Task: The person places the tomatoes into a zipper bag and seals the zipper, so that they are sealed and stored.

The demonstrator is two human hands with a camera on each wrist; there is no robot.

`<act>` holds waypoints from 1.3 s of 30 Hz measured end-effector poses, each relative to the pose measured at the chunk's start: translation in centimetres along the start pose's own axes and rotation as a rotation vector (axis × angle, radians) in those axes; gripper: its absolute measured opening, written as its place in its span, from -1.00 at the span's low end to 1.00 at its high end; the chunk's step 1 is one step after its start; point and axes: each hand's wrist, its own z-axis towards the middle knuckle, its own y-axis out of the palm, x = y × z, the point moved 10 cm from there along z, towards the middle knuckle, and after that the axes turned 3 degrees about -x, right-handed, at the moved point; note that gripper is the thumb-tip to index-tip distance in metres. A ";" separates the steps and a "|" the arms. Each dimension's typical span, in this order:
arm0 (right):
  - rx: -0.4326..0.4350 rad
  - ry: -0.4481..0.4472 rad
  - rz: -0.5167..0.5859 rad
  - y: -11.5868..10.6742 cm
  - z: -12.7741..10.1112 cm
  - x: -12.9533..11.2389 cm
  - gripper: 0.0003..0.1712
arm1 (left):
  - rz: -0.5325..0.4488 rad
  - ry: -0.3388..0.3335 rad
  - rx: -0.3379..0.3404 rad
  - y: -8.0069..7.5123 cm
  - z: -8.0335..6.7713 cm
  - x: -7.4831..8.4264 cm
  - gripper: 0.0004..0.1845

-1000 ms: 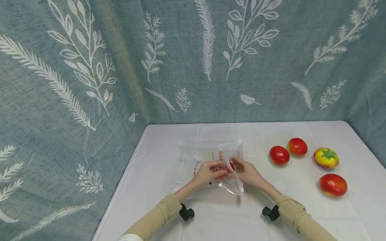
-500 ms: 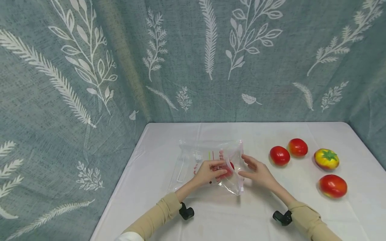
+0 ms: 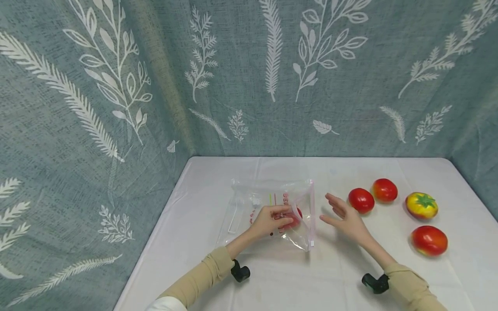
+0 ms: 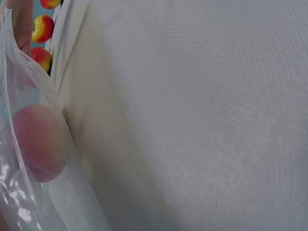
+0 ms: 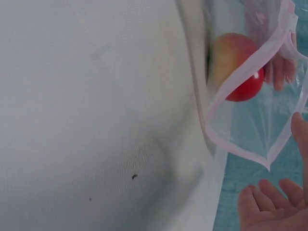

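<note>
A clear zip-top plastic bag (image 3: 243,207) with red print lies on the white table, its pink-edged mouth facing right. My left hand (image 3: 266,222) pinches the bag's upper layer near the mouth and lifts it a little. Inside the bag, close to the opening, rests a smooth red fruit (image 5: 248,89) with a yellowish side, partly covered by that hand in the head view. To the right of the mouth, apart from the bag, my right hand (image 3: 348,220) hovers with spread fingers and holds nothing.
Two red fruits, one nearer (image 3: 361,201) and one farther (image 3: 384,190), lie right of my right hand. Further right are a yellow fruit with a green leafy top (image 3: 422,205) and a larger red one (image 3: 429,240). A patterned curtain (image 3: 241,77) hangs behind the table.
My right hand has let go of the bag's mouth and withdrawn to the right, towards the loose fruits. My left hand keeps its hold on the bag.
</note>
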 end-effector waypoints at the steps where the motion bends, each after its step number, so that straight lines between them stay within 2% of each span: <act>1: 0.009 0.000 -0.008 -0.2 -0.1 -0.1 -0.16 | 0.004 -0.002 0.002 0.0 0.0 -0.1 -0.60; 4: 0.032 -0.004 -0.023 -0.9 -0.3 -0.3 -0.17 | 0.002 0.002 0.003 0.0 0.0 0.0 -0.60; 6: 0.044 -0.009 -0.030 -1.2 -0.4 -0.3 -0.17 | 0.004 -0.002 -0.001 -0.1 -0.3 0.9 -0.60; 9: 0.055 -0.014 -0.026 -1.7 -0.5 -0.4 -0.18 | 0.002 0.001 -0.007 0.0 -0.3 1.0 -0.60; 11: 0.065 -0.019 -0.025 -2.0 -0.7 -0.5 -0.18 | 0.010 -0.007 -0.011 0.0 -0.3 1.0 -0.60; 13: 0.078 -0.023 -0.024 -2.3 -0.8 -0.7 -0.19 | 0.003 -0.001 -0.012 0.1 0.0 0.0 -0.59; 18: 0.113 -0.034 -0.020 -3.3 -1.1 -0.9 -0.19 | -0.010 0.007 -0.019 0.2 -0.1 -0.1 -0.59; 25: 0.114 0.001 -0.004 -4.1 -1.1 -0.4 -0.17 | -0.005 -0.011 -0.013 0.1 -0.1 -0.1 -0.59; 33: 0.142 0.034 0.022 -5.2 -1.4 -0.3 -0.16 | -0.020 0.005 -0.026 -0.2 -1.1 3.2 -0.62; 39: 0.167 0.065 -0.010 -6.2 -1.9 -0.1 -0.14 | -0.022 0.006 -0.035 -0.2 -1.3 3.6 -0.62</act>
